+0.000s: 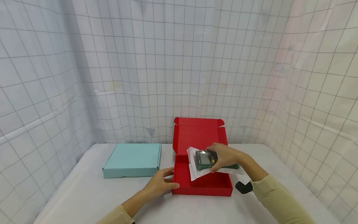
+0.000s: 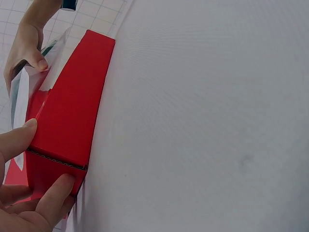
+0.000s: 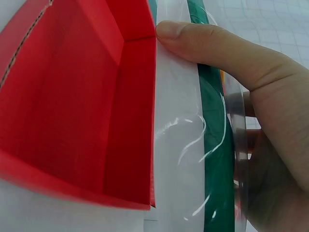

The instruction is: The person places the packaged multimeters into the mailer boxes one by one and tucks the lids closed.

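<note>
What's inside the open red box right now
The red box shows only its bare red floor. The right hand holds a bagged green device above it; the floor under that bag is hidden. The left hand steadies the box's corner.

Red box [image 1: 202,183]: shallow corrugated cardboard mailer, lid flipped up and standing open at far side, base flat on table. Left hand [image 1: 159,183] fingertips touch its near-left corner, thumb on side wall, fingers on front wall.

Bagged device [image 1: 205,158]: dark green handheld gadget with grey screen and orange detail, sealed in clear plastic bag with white backing. Right hand [image 1: 225,156] grips it from above, thumb along edge; it is tilted, over box's open tray, just beyond left fingertips.
</note>
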A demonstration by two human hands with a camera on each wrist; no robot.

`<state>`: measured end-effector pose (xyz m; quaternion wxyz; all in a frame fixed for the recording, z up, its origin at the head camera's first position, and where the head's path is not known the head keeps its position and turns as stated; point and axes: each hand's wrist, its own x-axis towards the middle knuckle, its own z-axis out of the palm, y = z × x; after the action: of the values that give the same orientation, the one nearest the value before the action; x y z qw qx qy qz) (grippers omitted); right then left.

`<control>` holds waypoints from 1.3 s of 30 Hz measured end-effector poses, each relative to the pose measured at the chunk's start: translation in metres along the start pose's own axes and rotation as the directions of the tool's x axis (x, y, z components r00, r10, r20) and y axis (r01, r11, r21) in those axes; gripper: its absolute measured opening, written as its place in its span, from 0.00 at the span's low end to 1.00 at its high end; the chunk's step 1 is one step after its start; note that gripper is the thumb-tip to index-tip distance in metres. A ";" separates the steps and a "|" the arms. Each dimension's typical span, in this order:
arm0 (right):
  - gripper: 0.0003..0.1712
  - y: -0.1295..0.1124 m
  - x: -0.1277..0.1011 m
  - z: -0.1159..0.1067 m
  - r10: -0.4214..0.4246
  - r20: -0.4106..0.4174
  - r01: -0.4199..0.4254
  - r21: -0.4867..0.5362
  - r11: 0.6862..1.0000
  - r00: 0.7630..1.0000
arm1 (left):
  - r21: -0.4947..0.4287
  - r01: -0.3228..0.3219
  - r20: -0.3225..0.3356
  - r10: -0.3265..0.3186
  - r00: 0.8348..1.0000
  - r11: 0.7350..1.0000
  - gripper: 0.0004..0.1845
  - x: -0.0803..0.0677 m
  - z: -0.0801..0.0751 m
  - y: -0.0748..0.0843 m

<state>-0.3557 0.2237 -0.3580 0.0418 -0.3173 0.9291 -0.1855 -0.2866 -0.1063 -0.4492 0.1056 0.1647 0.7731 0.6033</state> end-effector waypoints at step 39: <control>0.52 -0.030 0.035 0.039 -0.025 0.033 0.030 -0.152 0.988 0.999 | -0.002 0.010 0.010 -0.010 1.000 1.000 0.44 0.000 0.001 0.001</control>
<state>-0.3591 0.1679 -0.3821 0.0289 -0.3353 0.9353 -0.1095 -0.2858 -0.1051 -0.4488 0.1127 0.1635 0.7729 0.6027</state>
